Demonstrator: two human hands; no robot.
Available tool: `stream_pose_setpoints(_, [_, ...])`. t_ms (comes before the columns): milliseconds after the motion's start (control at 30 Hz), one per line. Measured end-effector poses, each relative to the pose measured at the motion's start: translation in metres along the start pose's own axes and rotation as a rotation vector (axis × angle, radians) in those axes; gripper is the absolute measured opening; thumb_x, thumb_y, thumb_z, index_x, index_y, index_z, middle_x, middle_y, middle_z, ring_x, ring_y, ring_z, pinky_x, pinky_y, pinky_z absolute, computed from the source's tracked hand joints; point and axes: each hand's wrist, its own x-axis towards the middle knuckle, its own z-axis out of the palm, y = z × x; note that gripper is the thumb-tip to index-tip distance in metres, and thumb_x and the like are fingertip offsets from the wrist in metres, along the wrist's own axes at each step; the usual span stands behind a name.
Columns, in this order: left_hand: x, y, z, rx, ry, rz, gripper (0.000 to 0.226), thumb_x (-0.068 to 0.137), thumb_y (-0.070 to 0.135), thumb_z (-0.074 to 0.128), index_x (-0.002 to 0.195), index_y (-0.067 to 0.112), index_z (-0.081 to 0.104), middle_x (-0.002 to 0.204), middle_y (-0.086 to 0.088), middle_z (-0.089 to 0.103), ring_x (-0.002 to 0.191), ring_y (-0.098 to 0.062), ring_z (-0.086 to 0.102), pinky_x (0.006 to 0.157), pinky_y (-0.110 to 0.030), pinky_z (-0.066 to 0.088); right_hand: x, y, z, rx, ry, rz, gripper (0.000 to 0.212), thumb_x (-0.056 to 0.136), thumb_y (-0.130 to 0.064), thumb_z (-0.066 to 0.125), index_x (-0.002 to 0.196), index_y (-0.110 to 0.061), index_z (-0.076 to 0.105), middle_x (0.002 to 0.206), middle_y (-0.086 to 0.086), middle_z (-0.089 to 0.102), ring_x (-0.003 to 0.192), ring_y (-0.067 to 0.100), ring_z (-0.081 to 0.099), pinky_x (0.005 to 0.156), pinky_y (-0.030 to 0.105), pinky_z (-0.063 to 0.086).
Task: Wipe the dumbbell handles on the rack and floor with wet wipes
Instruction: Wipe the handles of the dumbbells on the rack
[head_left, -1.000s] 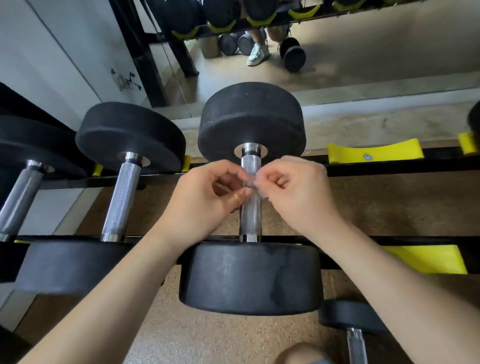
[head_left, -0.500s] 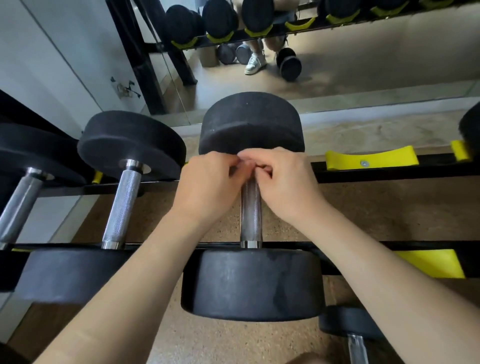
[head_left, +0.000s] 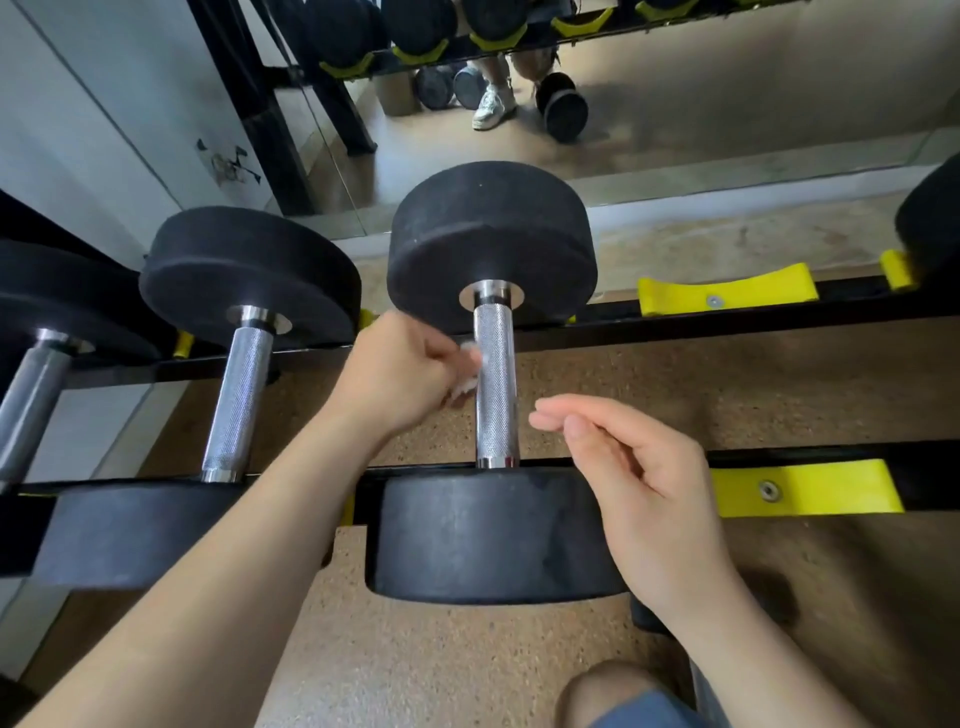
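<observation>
L hand (head_left: 400, 374) pinched small wet wipe (head_left: 469, 370) against centre dumbbell handle (head_left: 495, 387); R hand (head_left: 641, 486) loose, empty. Wad could slip, missing handle's right side.

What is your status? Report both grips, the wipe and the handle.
Left grip holds the wipe at the handle, left side. Right grip open, off the handle. Nothing in the way.

Bright even daylight; soft shadows; wide-angle edge bending; sharp focus.
</observation>
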Motion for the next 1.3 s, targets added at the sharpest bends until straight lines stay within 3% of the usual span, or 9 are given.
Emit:
stream_pose_setpoints(167, [-0.02, 0.012, -0.011, 0.32, -0.463, -0.086, 0.032, 0.071, 0.037, 0.082, 0.044, 0.029, 0.067, 0.042, 0.016, 0.054, 0.049, -0.001, 0.048, 0.056, -0.02, 0.04, -0.001, 0.0, 0.002, 0.002, 0.011, 0.022, 0.023, 0.092, -0.02, 0.05, 0.096, -0.021, 0.073, 0.09, -0.016, 0.072, 0.093, 0.001, 0.066, 0.077, 0.009, 0.045])
stream_pose_setpoints(400, [0.005, 0.018, -0.003, 0.056, 0.16, 0.098, 0.01, 0.077, 0.028, 0.079, 0.069, 0.027, 0.073, 0.055, 0.012, 0.065, 0.055, 0.008, 0.059, 0.058, -0.013, 0.048, 0.006, -0.003, 0.002, 0.03, 0.012, 0.047, 0.022, 0.084, -0.014, 0.054, 0.091, -0.024, 0.072, 0.085, -0.016, 0.072, 0.086, 0.004, 0.066, 0.073, 0.009, 0.045])
stream_pose_setpoints(467, [0.005, 0.009, 0.001, -0.006, 0.166, 0.179, 0.011, 0.076, 0.022, 0.081, 0.074, 0.024, 0.07, 0.058, 0.01, 0.066, 0.055, 0.005, 0.062, 0.063, -0.015, 0.053, 0.006, -0.005, 0.001, 0.046, 0.01, 0.058, 0.021, 0.083, -0.015, 0.056, 0.09, -0.024, 0.073, 0.084, -0.015, 0.072, 0.085, 0.005, 0.066, 0.072, 0.01, 0.045])
stream_pose_setpoints(567, [-0.011, -0.002, -0.003, -0.044, -0.116, 0.287, 0.008, 0.075, 0.022, 0.081, 0.078, 0.024, 0.074, 0.069, 0.007, 0.071, 0.064, -0.008, 0.068, 0.072, -0.039, 0.058, 0.01, -0.004, -0.001, 0.087, 0.005, 0.111, 0.016, 0.084, -0.018, 0.06, 0.091, -0.024, 0.073, 0.084, -0.011, 0.073, 0.086, 0.005, 0.066, 0.075, 0.013, 0.047])
stream_pose_setpoints(800, [0.009, 0.018, 0.002, 0.708, -0.221, 1.062, 0.009, 0.071, 0.015, 0.065, 0.074, 0.021, 0.072, 0.067, 0.005, 0.055, 0.062, -0.022, 0.059, 0.046, -0.033, 0.049, 0.014, -0.002, 0.0, 0.062, 0.061, 0.238, 0.03, 0.087, 0.001, 0.057, 0.088, -0.024, 0.073, 0.082, -0.013, 0.073, 0.086, 0.002, 0.067, 0.078, 0.015, 0.05])
stream_pose_setpoints(967, [0.033, 0.038, 0.001, 0.972, 0.152, 0.724, 0.015, 0.084, 0.008, 0.059, 0.089, 0.015, 0.07, 0.072, 0.0, 0.051, 0.065, -0.028, 0.06, 0.05, -0.03, 0.034, 0.028, -0.005, -0.001, -0.043, 0.022, 0.289, 0.031, 0.088, -0.004, 0.059, 0.101, -0.029, 0.071, 0.095, -0.013, 0.07, 0.091, 0.0, 0.062, 0.079, 0.013, 0.047])
stream_pose_setpoints(1067, [0.031, 0.048, 0.01, 1.049, 0.042, 0.568, 0.022, 0.095, 0.019, 0.047, 0.101, 0.02, 0.068, 0.086, -0.001, 0.063, 0.079, -0.027, 0.062, 0.059, -0.034, 0.041, 0.046, -0.005, -0.002, -0.077, 0.034, 0.306, 0.038, 0.087, 0.0, 0.056, 0.111, -0.027, 0.067, 0.104, -0.011, 0.068, 0.096, 0.002, 0.062, 0.089, 0.022, 0.05])
stream_pose_setpoints(1200, [0.009, 0.055, 0.016, 1.071, -0.248, 0.653, 0.017, 0.089, 0.032, 0.055, 0.096, 0.024, 0.069, 0.088, 0.0, 0.063, 0.081, -0.024, 0.059, 0.067, -0.034, 0.051, 0.058, -0.001, -0.005, -0.053, 0.049, 0.341, 0.047, 0.084, 0.007, 0.052, 0.116, -0.025, 0.065, 0.111, -0.007, 0.067, 0.107, 0.007, 0.061, 0.1, 0.036, 0.048])
stream_pose_setpoints(1300, [0.02, 0.052, 0.01, 0.961, -0.111, 0.565, 0.021, 0.091, 0.04, 0.053, 0.098, 0.031, 0.072, 0.094, 0.002, 0.068, 0.088, -0.024, 0.063, 0.068, -0.034, 0.048, 0.056, 0.001, -0.008, -0.106, -0.075, 0.363, 0.047, 0.085, 0.003, 0.055, 0.122, -0.025, 0.062, 0.112, -0.006, 0.066, 0.106, 0.009, 0.061, 0.098, 0.038, 0.049])
